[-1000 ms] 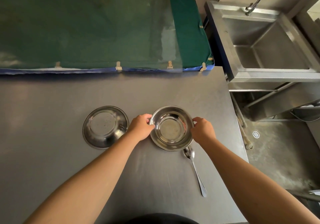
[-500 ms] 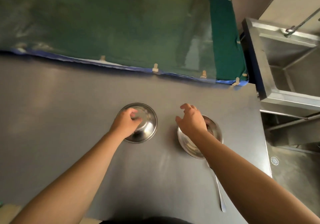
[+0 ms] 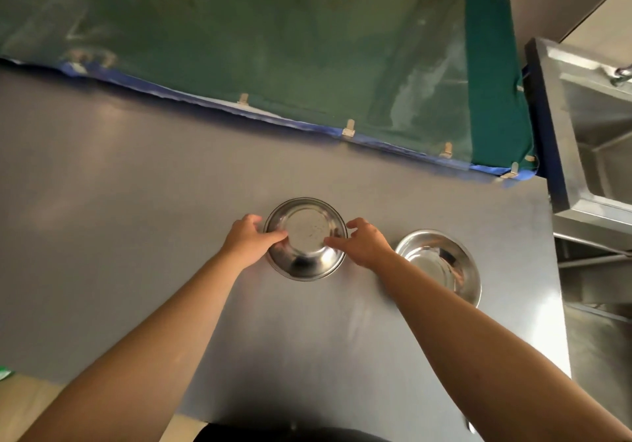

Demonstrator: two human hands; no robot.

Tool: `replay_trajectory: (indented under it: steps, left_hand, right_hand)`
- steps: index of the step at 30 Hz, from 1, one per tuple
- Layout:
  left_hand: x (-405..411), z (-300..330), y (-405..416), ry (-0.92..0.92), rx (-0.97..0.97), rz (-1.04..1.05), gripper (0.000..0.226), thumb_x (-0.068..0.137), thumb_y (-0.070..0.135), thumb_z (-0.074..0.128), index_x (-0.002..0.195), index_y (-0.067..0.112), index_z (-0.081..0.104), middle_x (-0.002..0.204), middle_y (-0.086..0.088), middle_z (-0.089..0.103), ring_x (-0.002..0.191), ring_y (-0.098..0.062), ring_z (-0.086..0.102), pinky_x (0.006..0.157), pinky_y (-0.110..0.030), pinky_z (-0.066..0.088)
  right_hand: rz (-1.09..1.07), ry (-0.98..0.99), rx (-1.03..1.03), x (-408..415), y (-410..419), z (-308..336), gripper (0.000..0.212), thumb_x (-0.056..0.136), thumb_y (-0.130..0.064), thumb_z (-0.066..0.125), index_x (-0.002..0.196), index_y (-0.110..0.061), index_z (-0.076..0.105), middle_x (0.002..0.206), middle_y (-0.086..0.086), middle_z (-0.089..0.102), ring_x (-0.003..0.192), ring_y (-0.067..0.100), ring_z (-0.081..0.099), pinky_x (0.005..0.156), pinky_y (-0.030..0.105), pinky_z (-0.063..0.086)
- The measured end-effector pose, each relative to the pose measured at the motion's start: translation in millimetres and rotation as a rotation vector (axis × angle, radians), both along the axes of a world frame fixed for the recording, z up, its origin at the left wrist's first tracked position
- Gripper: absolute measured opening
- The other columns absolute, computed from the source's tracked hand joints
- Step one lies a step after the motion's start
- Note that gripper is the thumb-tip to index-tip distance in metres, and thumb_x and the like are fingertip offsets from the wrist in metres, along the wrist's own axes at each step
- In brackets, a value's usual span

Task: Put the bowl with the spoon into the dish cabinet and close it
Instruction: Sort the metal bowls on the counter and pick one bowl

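Note:
Two steel bowls sit on the grey metal table (image 3: 143, 222). The left bowl (image 3: 305, 236) lies upside down with its flat base up. My left hand (image 3: 247, 241) presses its left side and my right hand (image 3: 365, 243) its right side, with fingertips on the base. The right bowl (image 3: 444, 267) stands upright and empty, just right of my right forearm, and nothing touches it. Of the spoon, only the handle tip (image 3: 471, 427) shows at the bottom edge; my right arm hides the rest. No dish cabinet is in view.
A green cloth-covered block (image 3: 273, 48) under clear plastic runs along the table's far edge. A steel sink (image 3: 595, 140) with a tap stands to the right, past the table's right edge. Floor shows at the bottom left.
My right hand left the right bowl and moved over to the left bowl. Both hands now grip the left bowl. The view has swung left.

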State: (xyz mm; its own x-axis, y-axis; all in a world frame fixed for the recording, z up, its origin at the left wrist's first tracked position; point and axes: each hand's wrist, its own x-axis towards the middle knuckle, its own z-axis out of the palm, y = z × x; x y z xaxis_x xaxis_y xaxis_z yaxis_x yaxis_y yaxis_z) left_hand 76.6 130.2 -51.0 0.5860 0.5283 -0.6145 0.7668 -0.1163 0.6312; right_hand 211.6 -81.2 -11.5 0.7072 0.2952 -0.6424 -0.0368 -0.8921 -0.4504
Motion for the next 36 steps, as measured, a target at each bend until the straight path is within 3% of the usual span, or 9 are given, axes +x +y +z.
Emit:
replay_trajectory:
  steps: [4, 6, 9, 12, 17, 21, 26, 30, 36]
  left_hand:
    - [5, -4, -1, -0.036, -0.095, 0.027, 0.065, 0.049, 0.062, 0.081, 0.097, 0.024, 0.06, 0.092, 0.004, 0.069, 0.076, -0.017, 0.062, 0.066, -0.03, 0.048]
    - [6, -6, 0, -0.06, -0.118, 0.025, 0.059, 0.05, 0.058, 0.084, 0.092, 0.023, 0.063, 0.077, 0.003, 0.073, 0.068, -0.017, 0.064, 0.062, -0.032, 0.052]
    - [7, -5, 1, -0.051, -0.153, 0.038, 0.07, 0.048, 0.056, 0.085, 0.103, 0.019, 0.062, 0.085, 0.003, 0.074, 0.082, -0.014, 0.07, 0.075, -0.037, 0.06]
    - [11, 2, 3, -0.039, -0.221, 0.099, 0.089, 0.047, 0.056, 0.085, 0.123, 0.021, 0.054, 0.102, 0.009, 0.061, 0.087, -0.005, 0.062, 0.064, -0.032, 0.058]
    - [17, 6, 6, 0.039, -0.284, 0.136, 0.108, 0.053, 0.061, 0.081, 0.144, 0.016, 0.043, 0.13, -0.004, 0.054, 0.103, -0.019, 0.064, 0.062, -0.03, 0.058]
    - [19, 5, 8, 0.063, -0.262, 0.132, 0.098, 0.06, 0.061, 0.079, 0.139, 0.013, 0.047, 0.129, -0.006, 0.055, 0.104, -0.022, 0.064, 0.068, -0.036, 0.061]
    - [22, 7, 12, 0.086, -0.31, 0.109, 0.065, 0.065, 0.067, 0.068, 0.097, 0.011, 0.067, 0.109, -0.013, 0.07, 0.095, -0.026, 0.069, 0.073, -0.044, 0.063]
    - [22, 11, 13, 0.078, -0.362, 0.209, 0.056, 0.08, 0.068, 0.059, 0.103, 0.017, 0.066, 0.108, -0.009, 0.069, 0.096, -0.027, 0.068, 0.072, -0.048, 0.063]
    - [26, 24, 18, -0.037, -0.457, 0.422, 0.055, 0.093, 0.061, 0.047, 0.118, 0.015, 0.061, 0.111, -0.011, 0.071, 0.093, -0.033, 0.072, 0.076, -0.054, 0.06]
  right_hand:
    - [-0.205, 0.139, 0.052, -3, 2, -9, 0.089, 0.062, -0.054, 0.089, 0.133, -0.015, 0.053, 0.116, 0.004, 0.065, 0.095, 0.02, 0.067, 0.077, 0.04, 0.062]
    - [-0.288, 0.191, 0.088, -3, 1, -13, 0.088, 0.059, -0.05, 0.092, 0.131, -0.015, 0.055, 0.115, 0.004, 0.067, 0.096, 0.02, 0.07, 0.072, 0.038, 0.064]
    - [-0.408, 0.266, 0.153, -3, -1, -18, 0.09, 0.058, -0.042, 0.096, 0.131, -0.015, 0.053, 0.115, 0.006, 0.071, 0.09, 0.021, 0.072, 0.066, 0.034, 0.062]
    - [-0.473, 0.379, 0.231, -2, 1, -21, 0.083, 0.058, -0.037, 0.098, 0.126, -0.009, 0.059, 0.111, 0.011, 0.075, 0.074, 0.019, 0.069, 0.065, 0.032, 0.059]
    - [-0.471, 0.453, 0.257, 2, 7, -21, 0.05, 0.049, -0.044, 0.096, 0.081, -0.01, 0.075, 0.071, 0.005, 0.067, 0.059, 0.018, 0.062, 0.064, 0.033, 0.06]
    - [-0.581, 0.506, 0.285, 5, 7, -25, 0.047, 0.06, -0.036, 0.094, 0.09, -0.005, 0.074, 0.077, 0.008, 0.062, 0.058, 0.02, 0.06, 0.062, 0.034, 0.06]
    - [-0.704, 0.568, 0.336, 7, 1, -24, 0.035, 0.083, -0.036, 0.078, 0.092, -0.007, 0.062, 0.054, 0.003, 0.05, 0.044, 0.018, 0.052, 0.058, 0.036, 0.059]
    - [-0.749, 0.585, 0.408, 6, 3, -14, 0.032, 0.092, -0.038, 0.068, 0.089, -0.008, 0.057, 0.051, 0.003, 0.046, 0.042, 0.019, 0.049, 0.06, 0.038, 0.059]
    - [-0.689, 0.513, 0.504, 12, 9, 16, 0.028, 0.099, -0.037, 0.058, 0.096, -0.009, 0.055, 0.05, 0.007, 0.058, 0.044, 0.024, 0.062, 0.066, 0.041, 0.058]
